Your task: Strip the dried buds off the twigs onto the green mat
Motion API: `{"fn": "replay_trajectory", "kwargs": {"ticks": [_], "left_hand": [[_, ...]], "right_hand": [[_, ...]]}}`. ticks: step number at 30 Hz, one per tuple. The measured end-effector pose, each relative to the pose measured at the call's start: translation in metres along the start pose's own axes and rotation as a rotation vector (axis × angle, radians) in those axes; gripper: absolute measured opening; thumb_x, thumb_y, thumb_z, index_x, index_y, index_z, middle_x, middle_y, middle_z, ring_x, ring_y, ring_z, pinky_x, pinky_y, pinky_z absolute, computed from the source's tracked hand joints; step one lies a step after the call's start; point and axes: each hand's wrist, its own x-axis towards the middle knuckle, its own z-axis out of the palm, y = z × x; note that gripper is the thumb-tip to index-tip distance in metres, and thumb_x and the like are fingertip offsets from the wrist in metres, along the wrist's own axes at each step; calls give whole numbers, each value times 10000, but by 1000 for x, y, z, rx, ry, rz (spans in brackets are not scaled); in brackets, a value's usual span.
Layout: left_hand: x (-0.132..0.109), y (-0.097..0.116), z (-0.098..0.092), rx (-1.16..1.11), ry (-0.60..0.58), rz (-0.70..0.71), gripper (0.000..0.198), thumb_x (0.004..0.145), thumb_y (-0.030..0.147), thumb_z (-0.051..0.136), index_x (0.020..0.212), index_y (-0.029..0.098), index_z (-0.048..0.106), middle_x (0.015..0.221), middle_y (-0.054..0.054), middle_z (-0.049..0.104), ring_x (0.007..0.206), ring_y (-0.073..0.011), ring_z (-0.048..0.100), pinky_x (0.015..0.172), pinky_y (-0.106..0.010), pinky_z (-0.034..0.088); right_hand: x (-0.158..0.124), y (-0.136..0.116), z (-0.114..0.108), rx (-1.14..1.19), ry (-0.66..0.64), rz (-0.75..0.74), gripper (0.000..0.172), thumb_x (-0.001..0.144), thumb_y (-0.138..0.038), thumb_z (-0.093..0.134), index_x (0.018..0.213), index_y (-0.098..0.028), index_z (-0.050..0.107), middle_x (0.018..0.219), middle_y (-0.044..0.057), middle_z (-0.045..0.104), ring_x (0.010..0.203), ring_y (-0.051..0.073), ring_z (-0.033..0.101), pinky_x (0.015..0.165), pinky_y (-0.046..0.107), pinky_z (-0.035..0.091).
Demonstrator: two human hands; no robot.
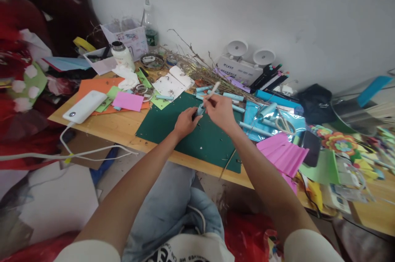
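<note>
A: Your left grip is pinched shut on a blue roll, held between both grips just over the mat.

B: And your right grip is closed round a pale stick, lower end by the roll; more rolls lie just beyond it on the counter

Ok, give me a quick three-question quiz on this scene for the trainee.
1. True or false: the right hand holds a thin pale stick.
2. What lies on the table left of the mat? A) power bank B) laptop C) mug
3. Fill in: the left hand pinches a light ____ paper roll.
Key: 1 true; 2 A; 3 blue.
</note>
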Motion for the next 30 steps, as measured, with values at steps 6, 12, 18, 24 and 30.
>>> {"fn": "replay_trajectory", "kwargs": {"ticks": [6,12,18,24,30], "left_hand": [[0,3,-3,-4,-11,-1,180,904,356,576,961,192,622,826,-45,624,764,-176,570,723,-284,439],[1,3,-3,-2,-10,-11,188,908,357,568,986,196,626,839,-44,633,770,-178,574,727,-285,448],[1,1,-1,-9,2,-28,181,898,340,587,998,195,624,876,-52,652,777,-181,584,735,-294,449],[5,2,-5,-114,20,-140,162,917,323,532,930,184,615,813,-48,651,731,-180,592,707,-295,449],[18,-7,-30,-140,148,-318,228,937,317,466,1005,172,628,825,-57,678,751,-192,608,714,-293,447]], "right_hand": [[-1,2,2,52,11,16,195,861,-304,519,772,-189,648,639,19,636,576,156,576,612,283,438],[-3,-2,3,7,29,14,193,868,-315,520,781,-191,640,644,18,630,582,152,557,607,282,429],[-5,-12,-27,138,219,67,246,919,-424,489,878,-207,597,682,9,617,569,138,556,566,269,437],[-45,26,-50,159,123,338,366,823,-532,611,651,-216,540,628,30,663,472,152,551,474,285,429],[-92,54,-25,-302,-6,369,324,809,-414,612,565,-220,527,550,23,616,529,173,558,528,273,370]]}}
